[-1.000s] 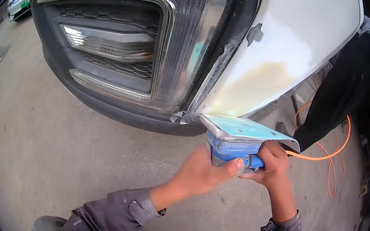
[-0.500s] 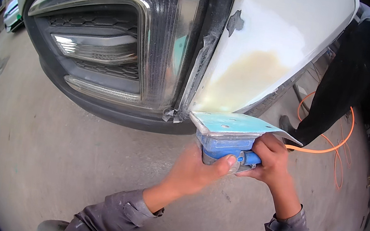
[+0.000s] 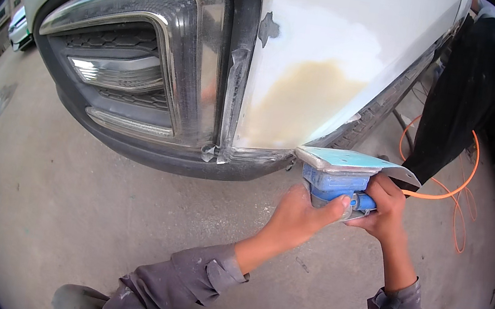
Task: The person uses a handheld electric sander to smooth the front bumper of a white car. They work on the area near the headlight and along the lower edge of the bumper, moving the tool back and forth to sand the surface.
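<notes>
A blue air sander (image 3: 333, 183) is held between my two hands, its pad turned up. Across the pad lies a light green sandpaper sheet (image 3: 348, 158) with holes, its right end curling free past the pad. My left hand (image 3: 302, 216) grips the sander body from the left, thumb on its near side. My right hand (image 3: 387, 206) wraps around its right end by the hose fitting. Just beyond is the lower edge of a white car bumper (image 3: 339, 41) with a sanded tan patch (image 3: 300, 95). Whether the pad touches that edge I cannot tell.
An orange air hose (image 3: 444, 195) runs right from the sander and loops on the concrete floor (image 3: 124, 219). A chrome-trimmed lamp housing (image 3: 192, 77) fills the car's left part. At right stands another person in dark trousers (image 3: 471, 91). A white car (image 3: 19, 29) is far left.
Both hands have carried the sander to the right, away from the lamp housing and along the bumper's lower edge. The car appears shifted slightly left, and more of the tan patch shows.
</notes>
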A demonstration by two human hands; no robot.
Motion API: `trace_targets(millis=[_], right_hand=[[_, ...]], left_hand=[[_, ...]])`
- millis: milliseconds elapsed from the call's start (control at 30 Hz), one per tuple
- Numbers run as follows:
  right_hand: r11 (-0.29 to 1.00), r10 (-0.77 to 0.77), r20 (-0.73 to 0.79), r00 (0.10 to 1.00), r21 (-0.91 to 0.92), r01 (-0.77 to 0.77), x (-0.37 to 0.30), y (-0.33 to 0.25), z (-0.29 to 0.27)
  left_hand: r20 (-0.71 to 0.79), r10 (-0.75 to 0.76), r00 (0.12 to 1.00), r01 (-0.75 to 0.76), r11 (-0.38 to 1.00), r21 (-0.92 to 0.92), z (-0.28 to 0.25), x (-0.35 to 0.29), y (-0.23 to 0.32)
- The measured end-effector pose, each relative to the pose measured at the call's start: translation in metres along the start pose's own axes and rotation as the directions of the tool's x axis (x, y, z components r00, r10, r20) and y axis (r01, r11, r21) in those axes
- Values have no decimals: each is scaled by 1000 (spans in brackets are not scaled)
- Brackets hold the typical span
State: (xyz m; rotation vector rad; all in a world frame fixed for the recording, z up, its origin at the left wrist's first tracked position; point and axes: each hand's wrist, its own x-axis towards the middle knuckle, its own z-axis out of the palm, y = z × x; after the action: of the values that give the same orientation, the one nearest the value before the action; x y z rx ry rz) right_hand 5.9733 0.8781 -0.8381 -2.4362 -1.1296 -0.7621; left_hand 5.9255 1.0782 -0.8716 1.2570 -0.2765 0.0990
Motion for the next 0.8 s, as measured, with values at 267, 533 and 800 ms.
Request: trace_targets(millis=[267,533,800], right_hand=[[998,-44,0,999,55,44,1,13,-16],[995,-41,64,997,90,35,21,13,-14],[992,-39,100,994,121,27,24,16,-11]], left_hand=[[92,-16,996,23,998,-67,18,4,0],[-87,40,995,-50,993,-110,22,3,-4],[-139,56,989,-67,995,-80,21,6,-10]])
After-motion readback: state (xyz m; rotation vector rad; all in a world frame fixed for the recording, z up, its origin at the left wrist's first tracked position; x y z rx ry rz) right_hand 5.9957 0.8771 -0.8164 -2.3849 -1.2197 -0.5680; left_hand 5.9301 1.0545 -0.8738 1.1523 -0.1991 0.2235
